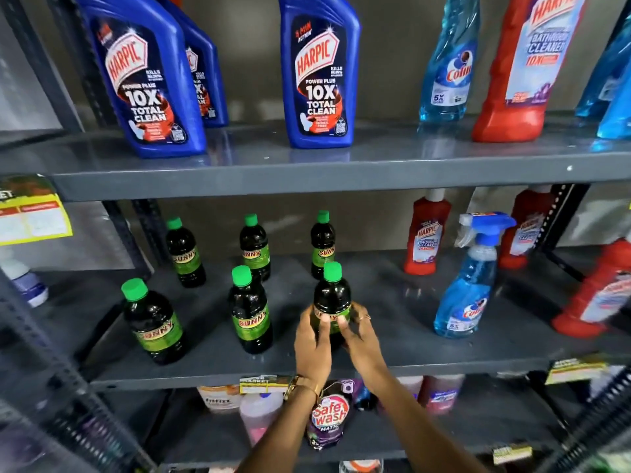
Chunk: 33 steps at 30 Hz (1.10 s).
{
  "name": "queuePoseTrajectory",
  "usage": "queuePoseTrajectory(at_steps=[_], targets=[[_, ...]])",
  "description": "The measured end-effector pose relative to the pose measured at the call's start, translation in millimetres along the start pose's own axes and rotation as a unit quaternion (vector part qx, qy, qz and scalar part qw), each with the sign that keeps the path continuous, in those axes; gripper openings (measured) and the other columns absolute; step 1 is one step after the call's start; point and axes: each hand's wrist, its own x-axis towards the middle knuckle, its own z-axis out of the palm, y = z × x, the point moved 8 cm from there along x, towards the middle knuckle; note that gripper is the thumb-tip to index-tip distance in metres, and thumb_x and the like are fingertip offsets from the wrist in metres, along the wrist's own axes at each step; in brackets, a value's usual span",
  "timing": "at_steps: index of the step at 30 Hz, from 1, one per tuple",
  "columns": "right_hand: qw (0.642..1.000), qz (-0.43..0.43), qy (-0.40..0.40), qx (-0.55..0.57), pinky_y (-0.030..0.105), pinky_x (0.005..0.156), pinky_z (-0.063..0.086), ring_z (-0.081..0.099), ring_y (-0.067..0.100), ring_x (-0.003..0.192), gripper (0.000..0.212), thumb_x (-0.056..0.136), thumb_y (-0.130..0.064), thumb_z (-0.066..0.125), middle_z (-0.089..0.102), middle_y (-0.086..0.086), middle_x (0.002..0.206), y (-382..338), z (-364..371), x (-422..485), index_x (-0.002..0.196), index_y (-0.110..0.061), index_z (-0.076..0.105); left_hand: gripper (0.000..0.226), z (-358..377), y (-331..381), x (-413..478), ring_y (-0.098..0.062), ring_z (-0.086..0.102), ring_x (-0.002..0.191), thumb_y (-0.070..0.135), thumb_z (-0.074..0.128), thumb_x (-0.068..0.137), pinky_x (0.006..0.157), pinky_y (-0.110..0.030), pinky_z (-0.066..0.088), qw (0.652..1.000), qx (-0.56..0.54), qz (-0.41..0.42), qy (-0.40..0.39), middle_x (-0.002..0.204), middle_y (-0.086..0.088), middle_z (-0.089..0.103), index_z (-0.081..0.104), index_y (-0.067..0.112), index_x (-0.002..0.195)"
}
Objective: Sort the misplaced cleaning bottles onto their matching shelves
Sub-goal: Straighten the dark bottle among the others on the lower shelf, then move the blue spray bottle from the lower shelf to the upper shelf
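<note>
Dark glossy Sunny bottle (332, 303), round-shouldered with a green ribbed cap, upright near the front edge of the grey metal middle shelf (409, 361). Left hand (312, 339) and right hand (360, 336) clasp its labelled waist, fingers curled against the plastic.

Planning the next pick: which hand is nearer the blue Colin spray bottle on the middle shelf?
Right. The right hand grips the Sunny bottle on the side facing the Colin spray bottle; the left hand holds the far side, farther away.
</note>
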Motion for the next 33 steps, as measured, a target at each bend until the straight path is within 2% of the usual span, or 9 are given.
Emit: queuePoseTrajectory(at_steps=[6,9,12,14,19,22,25,29,33], targets=[[1.000,-0.003,0.012,0.008,0.039,0.108,0.042,0.055,0.023,0.121,0.038,0.094,-0.011,0.053,0.058,0.000,0.121,2,12,-5,0.132,-0.012,0.046,0.037,-13,3,1,-0.026,0.053,0.119,0.020,0.047,0.095,0.104,-0.041,0.041,1.000,0.006,-0.005,-0.015,0.126,-0.011,0.060,0.045,0.013,0.131],[1.000,0.001,0.014,0.011,0.040,0.113,0.038,0.048,0.020,0.130,0.045,0.094,-0.014,0.053,0.052,0.003,0.136,-1,6,-8,0.138,-0.013,0.042,0.052,-12,8,-7,-0.028,0.038,0.136,0.022,0.047,0.094,0.114,-0.040,0.030,0.999,0.014,-0.028,0.002,0.146,-0.014,0.041,0.030,0.010,0.141],[0.995,-0.027,0.089,0.037,0.016,0.105,0.041,0.047,0.011,0.126,0.048,0.093,-0.022,0.055,0.048,-0.002,0.137,-8,-32,-17,0.140,-0.019,0.044,0.066,-20,34,-32,-0.020,0.015,0.146,0.034,0.044,0.094,0.117,-0.024,0.009,0.993,0.032,0.039,0.105,0.157,-0.009,0.018,0.012,0.013,0.147],[0.978,-0.071,0.192,0.045,0.000,0.092,0.040,0.052,0.012,0.120,0.043,0.093,-0.020,0.056,0.053,0.000,0.133,-20,-82,-24,0.135,-0.014,0.050,0.065,-3,64,-53,-0.013,0.017,0.145,0.042,0.040,0.092,0.116,-0.016,0.010,0.982,0.038,0.146,0.116,0.156,-0.003,0.021,0.015,0.018,0.147],[0.925,-0.070,0.370,-0.047,0.049,0.112,0.033,0.043,0.035,0.131,0.053,0.093,-0.024,0.055,0.046,0.020,0.140,-22,-205,-17,0.138,-0.001,0.042,0.040,122,84,-58,-0.009,0.039,0.135,0.032,0.045,0.094,0.114,-0.034,0.032,0.980,-0.011,0.150,-0.132,0.143,0.013,0.041,0.038,0.031,0.133],[0.948,-0.022,0.302,-0.101,0.039,0.117,0.024,0.031,0.033,0.140,0.065,0.091,-0.018,0.059,0.033,0.022,0.150,-12,-246,11,0.145,0.000,0.030,0.059,190,87,-53,-0.023,0.039,0.136,0.048,0.051,0.088,0.116,-0.037,0.030,0.968,-0.015,0.078,-0.239,0.144,-0.008,0.042,0.034,0.017,0.135],[0.990,-0.009,0.131,-0.043,0.023,0.099,0.042,0.056,0.017,0.114,0.041,0.090,0.003,0.054,0.054,0.020,0.127,1,-257,40,0.131,0.000,0.048,0.107,223,82,-45,-0.023,0.048,0.128,0.077,0.052,0.060,0.108,-0.035,0.037,0.971,-0.043,0.034,-0.234,0.138,-0.012,0.049,0.033,0.006,0.137],[0.997,-0.017,0.037,-0.068,0.056,0.100,0.046,0.059,0.027,0.104,0.035,0.091,0.003,0.053,0.060,0.025,0.116,9,-261,43,0.125,0.008,0.047,0.065,226,75,-40,-0.032,0.056,0.119,0.036,0.061,0.076,0.103,-0.046,0.044,0.986,-0.008,0.020,-0.168,0.129,-0.018,0.059,0.042,0.006,0.130],[0.997,-0.021,-0.004,-0.070,0.048,0.097,0.051,0.063,0.032,0.111,0.035,0.091,-0.009,0.058,0.064,0.015,0.118,-6,-258,11,0.124,-0.004,0.049,0.041,207,81,-57,-0.029,0.064,0.104,0.001,0.061,0.081,0.093,-0.040,0.052,0.990,0.048,0.021,-0.132,0.112,-0.013,0.068,0.052,0.006,0.120]])
